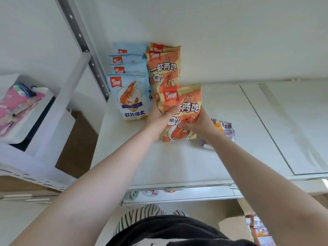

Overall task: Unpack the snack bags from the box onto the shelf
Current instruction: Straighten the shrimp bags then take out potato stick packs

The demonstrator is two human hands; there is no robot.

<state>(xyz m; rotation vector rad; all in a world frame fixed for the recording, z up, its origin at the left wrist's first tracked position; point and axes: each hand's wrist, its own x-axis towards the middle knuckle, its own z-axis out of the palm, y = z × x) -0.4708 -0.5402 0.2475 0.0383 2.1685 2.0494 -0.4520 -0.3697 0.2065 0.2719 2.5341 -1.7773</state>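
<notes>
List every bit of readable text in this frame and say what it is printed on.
"一虾两吃", "脆!!": orange bag at the back.
"两吃", "脆!!": orange bag held in both hands, partly covered.
"虾片很大": front blue bag.
"土豆": purple bag, rest hidden.
Red brand logos, shelf-edge tags: too blurred.

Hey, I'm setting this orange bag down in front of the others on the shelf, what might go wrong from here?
1. The orange bag, held by the left hand and right hand, sits close against the orange row; pushing it in may tip those upright bags backward.
2. The left hand is right beside the front blue bag; pulling out could knock it over.
3. The purple bag lies under the right wrist and may get dragged along the shelf.
</notes>
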